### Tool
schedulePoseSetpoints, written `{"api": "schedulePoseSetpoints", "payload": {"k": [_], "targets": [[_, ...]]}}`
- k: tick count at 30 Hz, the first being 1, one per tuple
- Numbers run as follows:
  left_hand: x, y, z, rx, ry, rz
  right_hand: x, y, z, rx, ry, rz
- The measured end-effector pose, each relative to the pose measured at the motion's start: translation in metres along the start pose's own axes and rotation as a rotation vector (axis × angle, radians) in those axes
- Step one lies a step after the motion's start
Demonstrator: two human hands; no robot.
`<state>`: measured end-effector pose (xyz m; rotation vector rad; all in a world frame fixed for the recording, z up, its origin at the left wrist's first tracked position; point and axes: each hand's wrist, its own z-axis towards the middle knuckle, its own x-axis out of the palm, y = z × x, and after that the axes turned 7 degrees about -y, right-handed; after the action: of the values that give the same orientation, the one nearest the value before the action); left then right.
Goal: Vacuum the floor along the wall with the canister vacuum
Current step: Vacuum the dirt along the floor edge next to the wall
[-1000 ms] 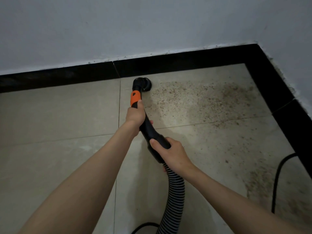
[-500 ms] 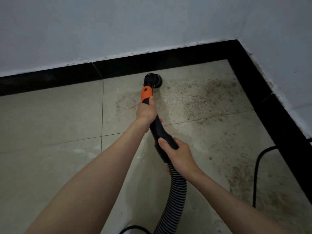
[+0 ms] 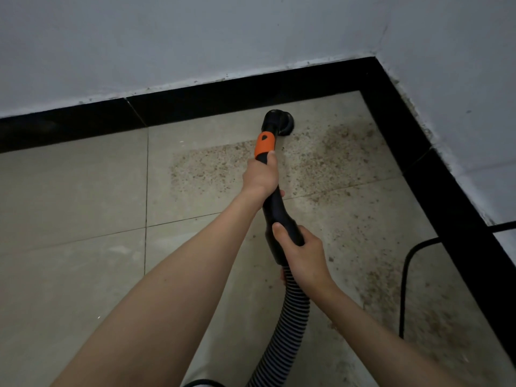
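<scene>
Walls: pale grey-white, meeting in a corner at the upper right.
Floor: large beige tiles with thin grout lines; the left tiles look clean.
Skirting: a glossy black band along the foot of both walls, turning at the corner.
Dirt: brown specks spread over the tiles toward the corner and down along the right wall.
Hose: black ribbed tube running from the bottom edge up to the handle.
Cord: thin black cable lying on the floor by the right skirting.
Handle: black curved tube with an orange collar near its far end.
Nozzle: small round black head resting on the floor, just beside the back skirting.
Left hand: wrapped round the handle just below the orange collar.
Right hand: gripping the handle's lower end where the hose joins.
</scene>
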<state>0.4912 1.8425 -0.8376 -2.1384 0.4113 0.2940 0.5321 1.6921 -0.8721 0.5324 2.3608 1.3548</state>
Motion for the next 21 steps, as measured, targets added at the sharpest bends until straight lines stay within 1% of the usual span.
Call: {"api": "schedulePoseSetpoints", "payload": {"k": [6,14,18,21], "targets": [[0.008,-0.001,0.005,0.006,0.046,0.002,-0.004,-0.003,0.005,-0.025,-0.038,-0.027],[-0.006,0.004,0.010,0.003,0.093,-0.026,0.005,-0.003,0.006,-0.046,0.000,-0.053],[-0.029,0.005,0.014,-0.015,0.039,-0.034,0.017,0.006,0.007,-0.048,0.075,-0.072],[-0.057,0.011,0.021,-0.055,-0.053,-0.082,0.037,0.015,0.009,-0.081,0.151,-0.152]]}}
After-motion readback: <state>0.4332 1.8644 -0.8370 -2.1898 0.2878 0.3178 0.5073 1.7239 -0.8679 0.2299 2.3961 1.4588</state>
